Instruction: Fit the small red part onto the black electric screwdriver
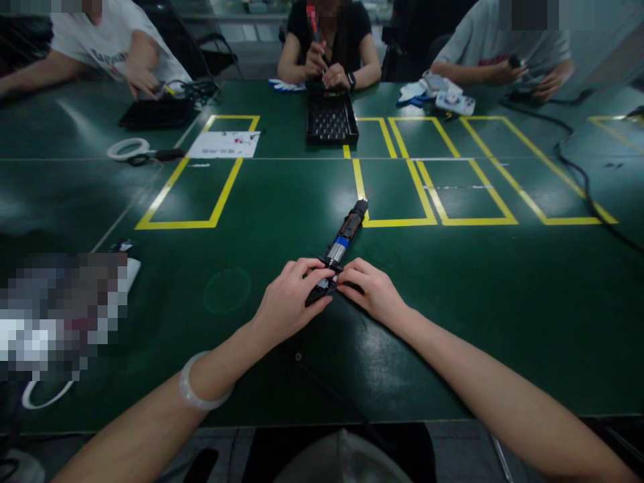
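Device [343, 241]: slim, dark body with a silver and blue midsection, lying slanted at the middle of the scene, its far end leaning right beside a corner of yellow tape [397, 223].
Left hand [286, 298]: fingers clamped on the device's near end, thumb on the near side.
Right hand [372, 288]: fingers drawn in close and touching the same end from the right; cannot tell whether they pinch a small part there.
Bracelet [188, 392]: pale ring around the left wrist.
Surface [477, 288]: dark green, marked with yellow outlines to the left and right on its far half.
Paper [224, 143]: white sheet at far left, lying over one outline.
White roll [115, 150]: left of the paper, near a dark-handled item.
Black tray [332, 141]: far centre, before a person in a black top who holds a red tool [312, 20].
Far right: a black cable [578, 164] curving nearer, beyond it a person [467, 47] in a grey top holding a dark object.
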Available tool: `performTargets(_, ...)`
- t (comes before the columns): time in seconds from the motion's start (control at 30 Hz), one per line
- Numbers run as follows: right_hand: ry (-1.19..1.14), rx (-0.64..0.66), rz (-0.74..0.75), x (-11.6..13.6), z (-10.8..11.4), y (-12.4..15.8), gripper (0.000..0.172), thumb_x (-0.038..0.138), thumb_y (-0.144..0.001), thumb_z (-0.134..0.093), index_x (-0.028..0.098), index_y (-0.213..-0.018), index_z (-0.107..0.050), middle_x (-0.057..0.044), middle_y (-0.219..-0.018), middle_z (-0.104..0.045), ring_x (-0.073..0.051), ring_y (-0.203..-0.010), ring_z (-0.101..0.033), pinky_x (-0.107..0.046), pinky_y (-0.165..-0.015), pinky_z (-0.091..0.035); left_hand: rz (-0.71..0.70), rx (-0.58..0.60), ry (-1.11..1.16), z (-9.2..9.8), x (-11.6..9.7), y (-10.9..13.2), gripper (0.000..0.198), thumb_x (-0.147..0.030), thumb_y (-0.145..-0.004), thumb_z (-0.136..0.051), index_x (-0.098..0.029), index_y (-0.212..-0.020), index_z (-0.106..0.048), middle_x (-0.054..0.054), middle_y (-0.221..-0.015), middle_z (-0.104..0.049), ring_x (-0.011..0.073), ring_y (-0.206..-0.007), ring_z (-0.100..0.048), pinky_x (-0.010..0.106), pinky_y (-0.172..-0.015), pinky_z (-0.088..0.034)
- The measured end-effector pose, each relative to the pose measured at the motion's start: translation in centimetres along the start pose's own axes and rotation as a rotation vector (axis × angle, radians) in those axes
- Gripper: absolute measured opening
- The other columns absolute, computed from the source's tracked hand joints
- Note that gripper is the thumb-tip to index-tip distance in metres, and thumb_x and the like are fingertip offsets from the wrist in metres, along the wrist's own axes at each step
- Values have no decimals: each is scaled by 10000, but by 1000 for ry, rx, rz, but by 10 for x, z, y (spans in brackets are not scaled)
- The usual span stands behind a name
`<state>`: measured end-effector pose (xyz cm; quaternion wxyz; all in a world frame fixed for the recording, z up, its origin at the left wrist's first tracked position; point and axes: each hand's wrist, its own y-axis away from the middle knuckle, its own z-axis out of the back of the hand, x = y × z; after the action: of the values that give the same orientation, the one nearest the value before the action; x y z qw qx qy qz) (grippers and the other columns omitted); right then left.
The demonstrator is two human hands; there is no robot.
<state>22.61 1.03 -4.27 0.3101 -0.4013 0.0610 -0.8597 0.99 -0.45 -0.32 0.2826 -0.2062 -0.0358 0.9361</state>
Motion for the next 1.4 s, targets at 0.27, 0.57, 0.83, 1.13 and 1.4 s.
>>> performTargets(0.27, -9, 2, -24, 0, -1, -1, 54, 182, -918, -618, 219, -949, -593, -45, -949, -614, -184, -888, -600, -296, -775, -497, -2, 1, -14, 0, 1, 1, 425, -316, -882, -628, -226, -1292, -556, 88, -1294, -561, 250, -1120, -532, 411, -940, -488)
performTargets(0.57, -45, -24, -12, 1, 0, 1, 85, 167, -908, -606, 220, -890, -542, -44, -938, -617, -177, -844, -587, -291, -739, -488, 4, -11, -9, -2, 2, 2, 425, -313, -885, -631, -222, -1291, -545, 87, -1291, -563, 247, -1117, -533, 405, -934, -490)
performTargets(0.83, 10, -45, 0, 4, -2, 0, 43, 209, -940, -603, 224, -948, -643, -65, -987, -612, -191, -924, -618, -317, -806, -527, 21, -16, -41, -2, -1, -1, 422, -352, -899, -617, -228, -1297, -549, 88, -1275, -562, 251, -1108, -540, 392, -913, -496)
performTargets(1.13, -26, -42, 37, 1, 0, 3, 115, 181, -948, -564, 194, -962, -677, -87, -985, -647, -197, -922, -644, -324, -810, -554, 143, -33, -168, -8, -13, -12, 496, -452, -899, -602, -224, -1330, -509, 88, -1165, -561, 236, -1007, -571, 320, -757, -502)
performTargets(1.4, -133, -37, 20, 1, 7, 2, 202, 99, -917, -528, 195, -1020, -673, -70, -989, -671, -175, -896, -644, -302, -800, -536, 218, -24, -229, -9, -19, -19, 475, -393, -887, -579, -236, -1329, -505, 69, -1128, -557, 216, -984, -586, 301, -746, -501)
